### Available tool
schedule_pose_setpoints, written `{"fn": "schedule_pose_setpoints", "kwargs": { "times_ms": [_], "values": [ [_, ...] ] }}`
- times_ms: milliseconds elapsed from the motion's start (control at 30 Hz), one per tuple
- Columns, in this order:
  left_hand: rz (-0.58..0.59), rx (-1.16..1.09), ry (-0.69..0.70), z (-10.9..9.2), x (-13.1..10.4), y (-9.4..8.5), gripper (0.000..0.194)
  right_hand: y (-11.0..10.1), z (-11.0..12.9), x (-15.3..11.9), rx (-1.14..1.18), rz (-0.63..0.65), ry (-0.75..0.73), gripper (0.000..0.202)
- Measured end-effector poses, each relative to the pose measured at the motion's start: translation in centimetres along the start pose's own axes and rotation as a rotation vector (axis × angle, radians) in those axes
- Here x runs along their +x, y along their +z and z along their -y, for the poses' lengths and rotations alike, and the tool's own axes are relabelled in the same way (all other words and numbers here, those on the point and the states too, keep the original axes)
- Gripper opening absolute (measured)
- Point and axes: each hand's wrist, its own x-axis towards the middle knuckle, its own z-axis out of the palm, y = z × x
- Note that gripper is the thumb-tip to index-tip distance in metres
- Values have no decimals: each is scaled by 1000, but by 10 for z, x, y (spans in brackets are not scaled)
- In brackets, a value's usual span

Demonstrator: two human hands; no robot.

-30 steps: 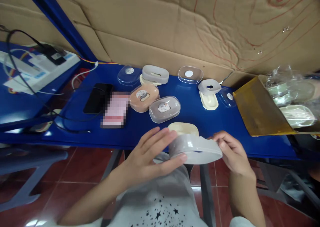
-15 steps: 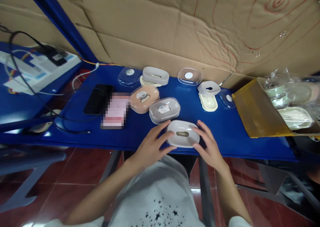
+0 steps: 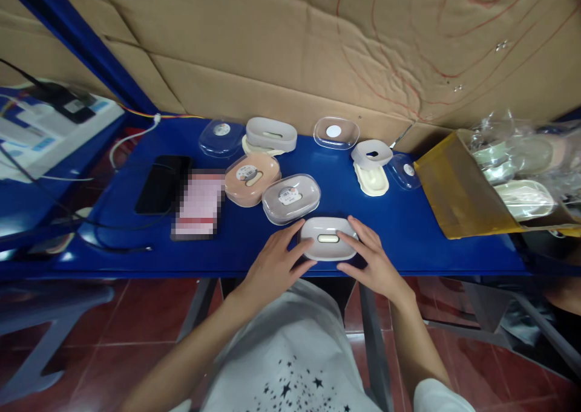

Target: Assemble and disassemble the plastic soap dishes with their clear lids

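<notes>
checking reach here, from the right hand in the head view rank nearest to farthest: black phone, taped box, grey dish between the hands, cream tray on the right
1. Grey dish: at the fingers of the right hand.
2. Cream tray: behind the hand, right of centre.
3. Taped box: over at the right.
4. Black phone: away on the left side.

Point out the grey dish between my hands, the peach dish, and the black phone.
Grey dish (image 3: pixel 329 252), head view: inner face, just below the slot.
Peach dish (image 3: pixel 269 167), head view: top, right of the slot.
Black phone (image 3: pixel 158 185), head view: middle.
</notes>
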Motion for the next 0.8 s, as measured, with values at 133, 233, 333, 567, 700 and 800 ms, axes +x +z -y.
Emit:
{"fn": "schedule_pose_setpoints", "kwargs": {
  "times_ms": [133,233,333,567,700,800],
  "values": [
    [-21,42,-23,-2,0,0,34,-18,-30,28,-101,-119,114,49],
    [-88,49,-26,-3,1,-1,33,-22,-62,49,-300,-185,267,59],
    [-109,28,-30,-3,1,-3,33,-20,-83,59,-383,-161,309,59],
    [-87,31,-34,-4,3,-2,32,-33,-92,105,-535,-203,230,61],
    [-75,28,-35,-4,2,-3,33,-28,-97,153,-562,-184,253,60],
    [-58,6,-40,-3,0,-2,34,-21,-101,182,-526,-191,234,60]
  ]
}}
